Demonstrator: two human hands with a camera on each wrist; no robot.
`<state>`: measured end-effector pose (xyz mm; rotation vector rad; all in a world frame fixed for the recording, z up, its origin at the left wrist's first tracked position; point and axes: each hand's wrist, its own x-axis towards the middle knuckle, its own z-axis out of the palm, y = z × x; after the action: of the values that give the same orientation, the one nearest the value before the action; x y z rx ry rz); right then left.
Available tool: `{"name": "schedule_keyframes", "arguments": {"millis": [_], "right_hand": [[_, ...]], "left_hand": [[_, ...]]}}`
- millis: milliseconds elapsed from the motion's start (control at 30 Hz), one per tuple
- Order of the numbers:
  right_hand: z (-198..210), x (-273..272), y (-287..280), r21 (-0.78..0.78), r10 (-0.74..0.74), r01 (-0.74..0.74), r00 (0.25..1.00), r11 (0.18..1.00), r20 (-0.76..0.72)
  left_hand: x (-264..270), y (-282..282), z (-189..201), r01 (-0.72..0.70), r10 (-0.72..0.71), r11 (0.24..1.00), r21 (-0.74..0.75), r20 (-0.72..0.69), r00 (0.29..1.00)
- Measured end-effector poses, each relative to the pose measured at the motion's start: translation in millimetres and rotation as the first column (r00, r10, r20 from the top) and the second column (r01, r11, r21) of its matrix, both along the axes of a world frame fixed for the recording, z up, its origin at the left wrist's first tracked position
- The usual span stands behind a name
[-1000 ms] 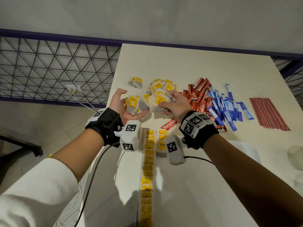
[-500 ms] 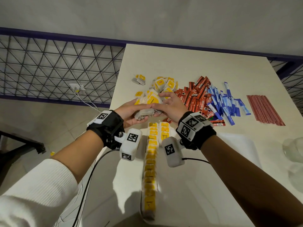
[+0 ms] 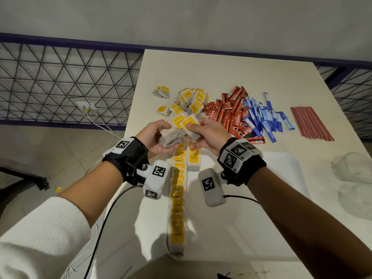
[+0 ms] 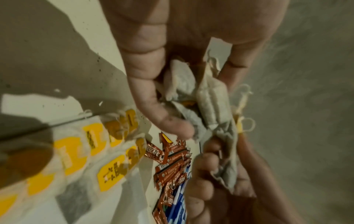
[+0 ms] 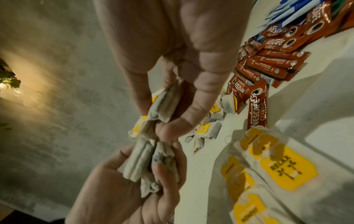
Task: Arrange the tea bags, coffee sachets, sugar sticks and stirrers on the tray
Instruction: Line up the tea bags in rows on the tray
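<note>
Both hands hold one bunch of yellow-tagged tea bags point(image 3: 177, 128) just above the far end of the white tray point(image 3: 281, 168). My left hand point(image 3: 167, 136) cups the bunch from below, its fingers curled round the grey bags point(image 4: 208, 97). My right hand point(image 3: 193, 135) pinches the top bags point(image 5: 162, 106) between thumb and fingers. Under the hands a long row of tea bags point(image 3: 178, 198) lies on the tray, with a short second row point(image 3: 193, 160) beside it. Beyond are the loose tea bags point(image 3: 191, 101), red coffee sachets point(image 3: 231, 117), blue sugar sticks point(image 3: 263, 119) and red stirrers point(image 3: 310, 123).
A crumpled clear plastic thing point(image 3: 352, 168) lies at the table's right edge. A dark wire mesh fence point(image 3: 60, 87) runs left of the table, with a wall socket and white cables point(image 3: 86, 107) near its left edge. Bare table lies behind the piles.
Both hands gathered a bunch of tea bags at the loose pile and drew it toward me, over the far end of the rows. The right thumb now rests on the top bag.
</note>
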<state>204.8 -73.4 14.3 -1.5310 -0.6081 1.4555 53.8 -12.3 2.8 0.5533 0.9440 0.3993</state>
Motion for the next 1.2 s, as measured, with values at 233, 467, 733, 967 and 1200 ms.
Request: {"name": "schedule_keyframes", "arguments": {"millis": [233,467,733,967,1200], "right_hand": [[-9,-1,-13,-0.08,0.051,-0.046,0.996,0.996,0.072],[-22,9,-28,-0.075,0.128,-0.114,0.965,0.991,0.229],[-24,18,-40,-0.046,0.152,-0.145,0.958,0.988,0.244],[-22,18,-50,-0.046,0.155,-0.148,0.954,0.988,0.257],[-20,14,-57,-0.063,0.143,-0.131,0.962,0.989,0.232]], "left_hand": [[10,-16,-2,0.142,-0.124,0.978,0.154,-0.118,0.985],[7,-25,-9,0.207,-0.134,0.95,0.233,-0.293,0.947],[-4,-26,-5,0.304,-0.204,0.916,0.26,-0.352,0.914],[-21,-15,-6,0.344,-0.225,0.893,0.289,-0.375,0.9],[-17,-19,-6,0.469,-0.372,0.828,0.307,-0.327,0.869]]}}
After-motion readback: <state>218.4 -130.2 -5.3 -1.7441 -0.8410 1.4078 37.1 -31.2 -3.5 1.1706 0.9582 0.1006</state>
